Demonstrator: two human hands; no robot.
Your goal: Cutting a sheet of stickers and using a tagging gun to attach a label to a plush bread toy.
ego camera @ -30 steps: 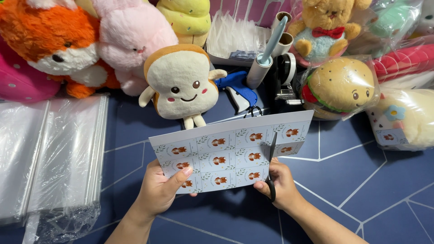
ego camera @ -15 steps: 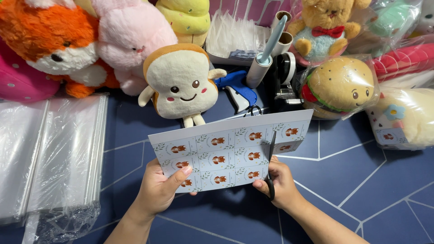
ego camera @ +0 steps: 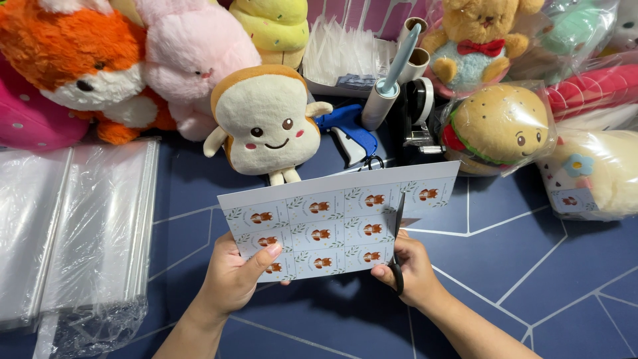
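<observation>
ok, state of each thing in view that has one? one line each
sticker sheet: held up off the table, partly cut
scissors: blades in the sheet's right part
left hand: gripping the sheet's lower left
right hand: gripping the scissors
burger plush: bagged in clear plastic
toast plush: unbagged, upright

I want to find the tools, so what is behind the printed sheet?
Behind the printed sheet the toast plush, a blue tag gun and a tape dispenser show. The sheet covers the plush's feet and the table there.

Plush row: orange fox plush [ego camera: 80, 66], pink bunny plush [ego camera: 193, 60], toast-shaped plush [ego camera: 266, 119], bagged burger plush [ego camera: 498, 126]
Left: clear plastic bags stack [ego camera: 73, 226]
Centre: blue tagging gun [ego camera: 349, 129]
</observation>
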